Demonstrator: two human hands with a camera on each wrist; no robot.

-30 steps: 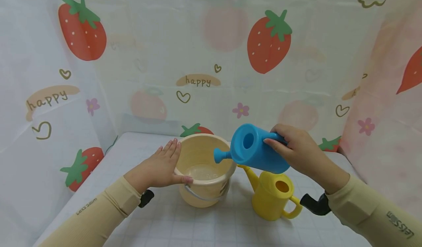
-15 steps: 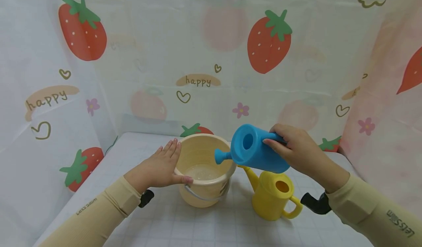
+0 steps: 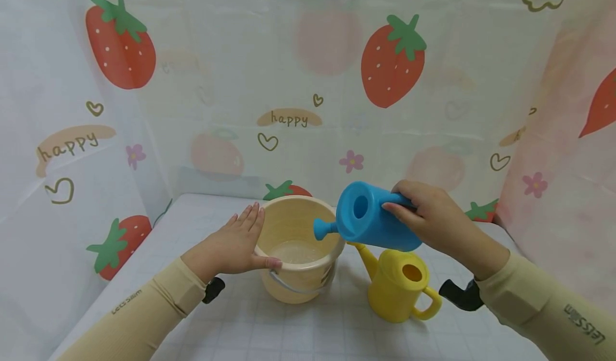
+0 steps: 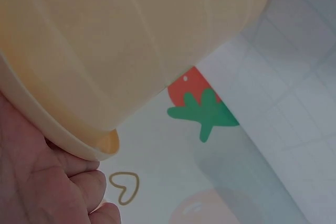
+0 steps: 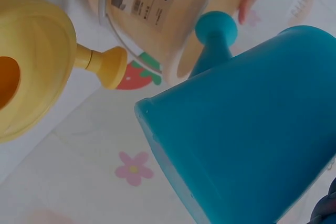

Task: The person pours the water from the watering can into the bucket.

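My right hand [image 3: 435, 219] grips the handle of a blue watering can [image 3: 382, 219], which is tipped left above the table. Its spout, with a round rose at the end, points into a cream bucket [image 3: 295, 283] over the right rim. Against the bucket's left rim rests my left hand [image 3: 230, 248], fingers straight and thumb stretched along the near edge. Clear water seems to lie in the bucket's bottom. In the right wrist view the blue can [image 5: 247, 124] fills the middle, and a labelled side of the bucket [image 5: 152, 3] shows behind it.
A yellow watering can [image 3: 397, 291] stands upright on the white checked tablecloth [image 3: 231, 329], just right of the bucket and below the blue can. The bucket's wire handle [image 3: 293, 289] hangs down in front. A strawberry-print curtain [image 3: 216, 83] closes off the back and sides.
The ripples seen on the bucket's bottom a second ago have smoothed out. My right hand and the blue can have shifted very slightly; the left hand stays put.
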